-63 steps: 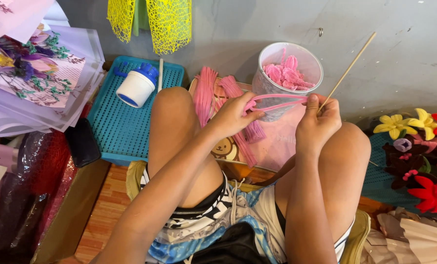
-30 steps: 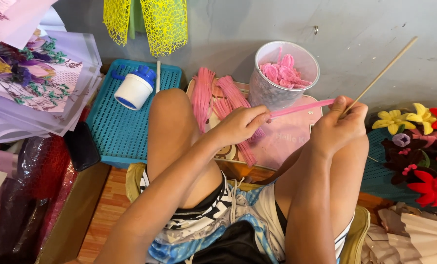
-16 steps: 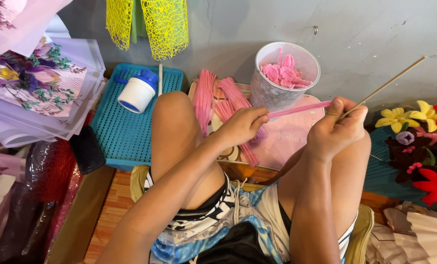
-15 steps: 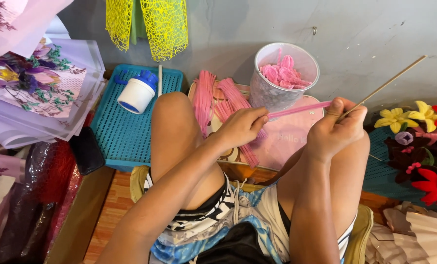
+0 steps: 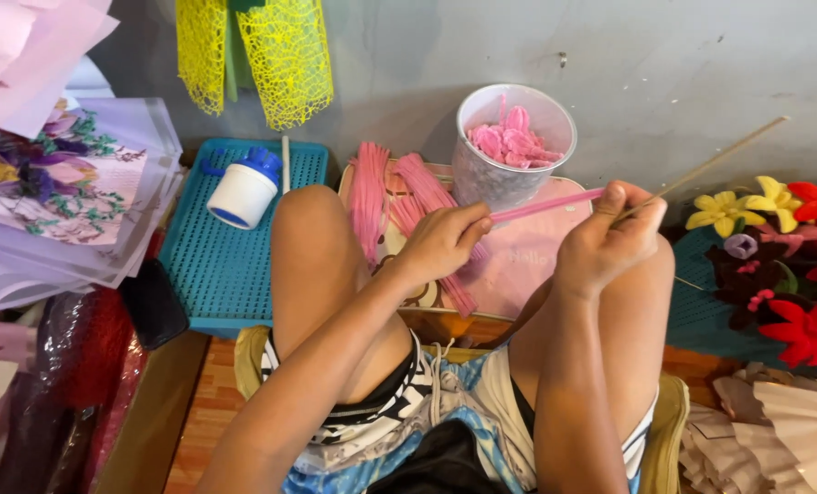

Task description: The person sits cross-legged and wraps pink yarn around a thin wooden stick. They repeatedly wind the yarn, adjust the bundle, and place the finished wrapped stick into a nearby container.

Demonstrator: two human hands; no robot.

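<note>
Hidden: my right hand (image 5: 609,240) covers where the pink pipe cleaner (image 5: 545,205) meets the thin wooden stick (image 5: 712,165).
Hands: my left hand (image 5: 440,245) pinches the pipe cleaner's other end; right squeezes both.
Place: pink tray (image 5: 536,261) against a grey wall (image 5: 646,64), clear cup (image 5: 509,151) at its back edge.

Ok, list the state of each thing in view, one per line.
Left hand: pinching the pink pipe cleaner.
Right hand: gripping pipe cleaner and thin wooden stick.
Clear cup: upright, open, holding pink pieces.
White bottle: lying on its side, blue cap on.
</note>
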